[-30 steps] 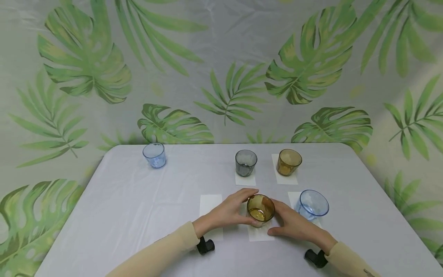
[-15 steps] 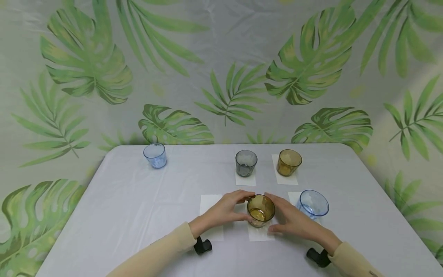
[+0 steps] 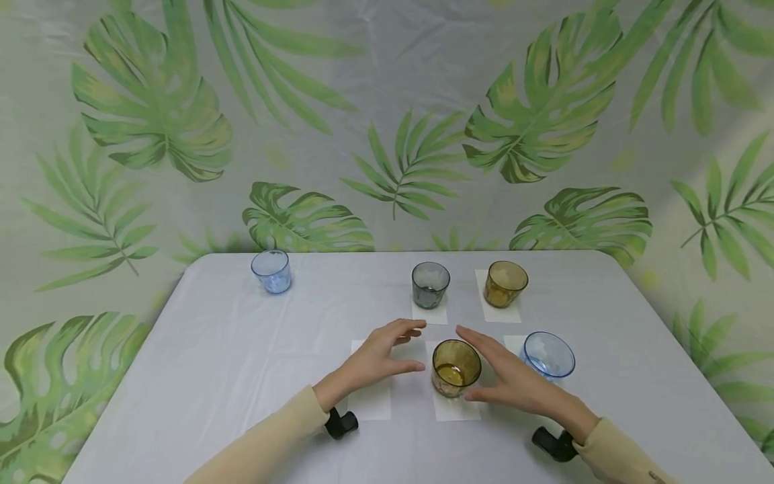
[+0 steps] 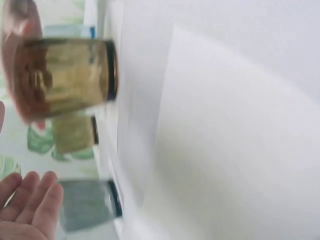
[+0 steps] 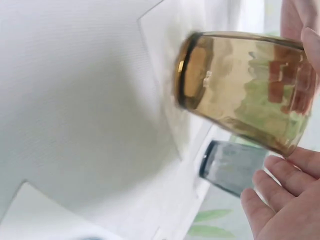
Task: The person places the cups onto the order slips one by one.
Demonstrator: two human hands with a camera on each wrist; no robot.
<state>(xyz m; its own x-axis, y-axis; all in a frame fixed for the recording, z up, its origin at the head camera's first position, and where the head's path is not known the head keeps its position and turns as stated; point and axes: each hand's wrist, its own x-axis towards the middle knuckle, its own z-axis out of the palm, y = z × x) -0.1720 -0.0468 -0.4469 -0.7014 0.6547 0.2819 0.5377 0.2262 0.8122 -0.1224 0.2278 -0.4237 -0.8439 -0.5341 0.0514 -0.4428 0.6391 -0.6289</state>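
An amber glass tumbler stands upright on a white paper card near the middle of the table. My left hand is held apart from it on the left, fingers extended and nothing in them. On the other side my right hand curves loosely around the tumbler, its thumb and fingertips right at the glass. In the right wrist view the straight fingers lie by the rim of the amber tumbler. The left wrist view has the left fingertips well off the glass.
A grey tumbler and another amber tumbler stand on cards behind. To the right, a blue tumbler sits on its card. Another blue tumbler is at the back left. A bare card lies beneath the left hand.
My left hand has let go of the amber tumbler and drawn back to the left. The right hand's fingers have spread around it, and the tumbler stays in place.
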